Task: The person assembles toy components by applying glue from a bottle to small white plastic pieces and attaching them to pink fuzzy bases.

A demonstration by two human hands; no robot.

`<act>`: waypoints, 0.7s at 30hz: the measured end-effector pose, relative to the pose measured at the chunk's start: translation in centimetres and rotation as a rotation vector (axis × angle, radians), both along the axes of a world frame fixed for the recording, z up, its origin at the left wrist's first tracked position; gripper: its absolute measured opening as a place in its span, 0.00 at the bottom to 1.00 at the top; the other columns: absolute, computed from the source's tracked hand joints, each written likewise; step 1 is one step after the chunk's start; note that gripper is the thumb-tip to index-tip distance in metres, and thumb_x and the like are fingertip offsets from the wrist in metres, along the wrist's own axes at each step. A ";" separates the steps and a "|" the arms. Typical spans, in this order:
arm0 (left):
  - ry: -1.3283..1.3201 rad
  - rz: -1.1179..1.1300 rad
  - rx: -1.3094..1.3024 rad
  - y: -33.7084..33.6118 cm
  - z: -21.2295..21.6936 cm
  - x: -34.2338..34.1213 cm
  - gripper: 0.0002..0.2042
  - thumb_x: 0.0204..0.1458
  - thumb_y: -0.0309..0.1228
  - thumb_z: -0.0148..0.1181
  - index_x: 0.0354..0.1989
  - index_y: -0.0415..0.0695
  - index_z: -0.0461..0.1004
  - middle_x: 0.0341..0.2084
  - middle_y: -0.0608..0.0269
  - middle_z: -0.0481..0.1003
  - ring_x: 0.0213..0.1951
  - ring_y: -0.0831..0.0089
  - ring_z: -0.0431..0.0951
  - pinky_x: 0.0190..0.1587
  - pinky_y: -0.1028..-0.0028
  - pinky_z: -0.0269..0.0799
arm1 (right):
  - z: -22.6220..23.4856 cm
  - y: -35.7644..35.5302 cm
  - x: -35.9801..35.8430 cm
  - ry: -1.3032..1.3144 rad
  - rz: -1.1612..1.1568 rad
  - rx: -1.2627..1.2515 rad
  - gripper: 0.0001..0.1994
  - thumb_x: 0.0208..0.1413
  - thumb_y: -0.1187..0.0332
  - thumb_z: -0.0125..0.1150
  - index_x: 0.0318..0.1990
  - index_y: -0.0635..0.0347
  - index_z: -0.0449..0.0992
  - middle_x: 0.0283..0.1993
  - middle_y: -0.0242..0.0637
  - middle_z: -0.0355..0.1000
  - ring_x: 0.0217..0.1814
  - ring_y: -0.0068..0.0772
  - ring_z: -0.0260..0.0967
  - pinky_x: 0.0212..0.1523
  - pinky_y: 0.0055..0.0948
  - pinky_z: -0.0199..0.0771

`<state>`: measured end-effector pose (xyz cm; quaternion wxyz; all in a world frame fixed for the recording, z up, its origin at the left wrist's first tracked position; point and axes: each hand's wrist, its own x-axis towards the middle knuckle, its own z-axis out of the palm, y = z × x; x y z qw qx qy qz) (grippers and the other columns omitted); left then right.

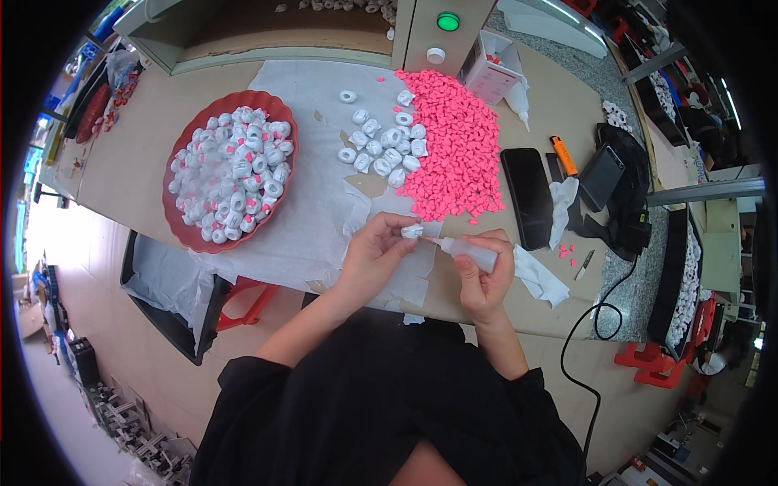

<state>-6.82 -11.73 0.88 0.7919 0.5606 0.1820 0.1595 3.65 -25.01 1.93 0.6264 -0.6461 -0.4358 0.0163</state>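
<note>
Between the fingertips of my left hand is a small white rounded piece, like the others on the table. My right hand grips a translucent glue bottle, its thin nozzle pointing left and reaching close to the piece; whether it touches, I cannot tell. Just beyond my hands lies a spread heap of small pink pieces. A loose group of white pieces sits along its left side. To the left, a scalloped red tray holds many white pieces, several with pink bits on them.
Right of the heap lie a black phone, an orange-handled cutter, crumpled tissue and a black power bank with a cable. A white box stands at the back beside a machine with a green button. A black bin sits below the left edge.
</note>
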 end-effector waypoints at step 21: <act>0.007 0.017 -0.031 0.0 0.1 0.0 0.11 0.48 0.19 0.50 0.41 0.37 0.63 0.34 0.63 0.69 0.35 0.81 0.69 0.40 0.81 0.66 | 0.2 0.4 -0.2 -0.194 -0.065 0.020 0.13 0.42 0.75 0.59 0.36 0.65 0.64 0.29 0.43 0.64 0.28 0.34 0.61 0.28 0.24 0.62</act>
